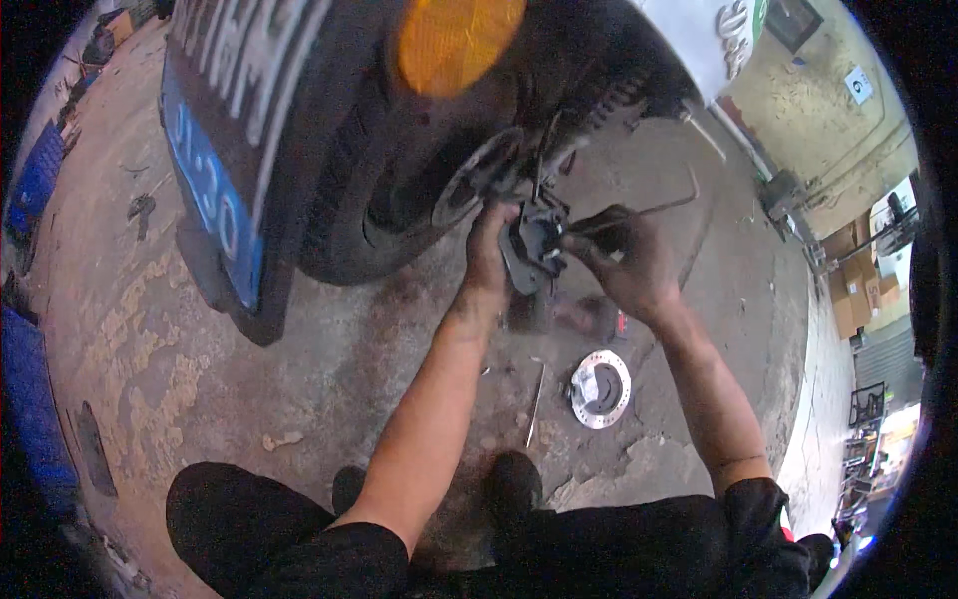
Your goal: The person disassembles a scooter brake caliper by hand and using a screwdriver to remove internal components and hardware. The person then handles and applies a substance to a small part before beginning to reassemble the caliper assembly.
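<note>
Beside the rear wheel of a motor scooter, a dark metal brake caliper (540, 232) is held by my left hand (486, 255), whose fingers wrap its left side. My right hand (627, 262) is closed at the caliper's right side, with the fingertips pinched close to it. A thin L-shaped hex key (671, 204) sticks out from the right hand, its bent end pointing up and right. The part of the key inside the fingers is hidden. Behind the caliper, the black tyre (344, 215) and wheel hub show.
A silver brake disc (623, 399) lies on the worn concrete floor, a small clear packet (587, 384) on it. Left of it lies a thin metal rod (536, 404). The mudguard with a blue plate (215, 190) hangs left of the tyre. Cardboard boxes (851, 299) stand far right.
</note>
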Action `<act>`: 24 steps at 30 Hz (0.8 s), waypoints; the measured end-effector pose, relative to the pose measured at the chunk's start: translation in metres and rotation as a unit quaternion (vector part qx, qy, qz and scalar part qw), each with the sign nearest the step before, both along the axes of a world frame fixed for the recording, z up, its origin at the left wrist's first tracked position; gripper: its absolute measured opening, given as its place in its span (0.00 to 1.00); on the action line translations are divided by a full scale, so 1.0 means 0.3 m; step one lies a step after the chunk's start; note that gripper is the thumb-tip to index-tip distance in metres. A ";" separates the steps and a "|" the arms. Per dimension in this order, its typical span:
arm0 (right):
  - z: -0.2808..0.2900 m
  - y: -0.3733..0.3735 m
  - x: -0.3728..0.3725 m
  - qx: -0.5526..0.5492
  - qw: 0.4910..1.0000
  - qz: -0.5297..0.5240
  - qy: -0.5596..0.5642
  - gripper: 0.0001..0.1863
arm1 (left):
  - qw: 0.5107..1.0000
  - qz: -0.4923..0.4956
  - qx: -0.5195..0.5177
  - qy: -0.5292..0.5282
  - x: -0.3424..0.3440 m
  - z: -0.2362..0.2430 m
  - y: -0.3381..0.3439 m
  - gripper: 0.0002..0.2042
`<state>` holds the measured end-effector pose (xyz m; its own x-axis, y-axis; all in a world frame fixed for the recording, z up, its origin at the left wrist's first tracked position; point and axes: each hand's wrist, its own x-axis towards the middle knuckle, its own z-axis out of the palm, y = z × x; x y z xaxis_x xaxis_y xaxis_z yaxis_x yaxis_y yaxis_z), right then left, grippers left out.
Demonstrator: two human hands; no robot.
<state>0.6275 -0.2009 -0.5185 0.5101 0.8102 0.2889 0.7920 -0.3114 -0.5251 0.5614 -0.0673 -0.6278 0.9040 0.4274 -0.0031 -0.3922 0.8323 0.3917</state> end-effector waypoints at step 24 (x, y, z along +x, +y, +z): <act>-0.816 -0.410 0.096 -0.303 0.909 0.282 -0.045 0.15 | 0.999 0.035 0.018 0.034 0.026 0.151 -0.048 0.17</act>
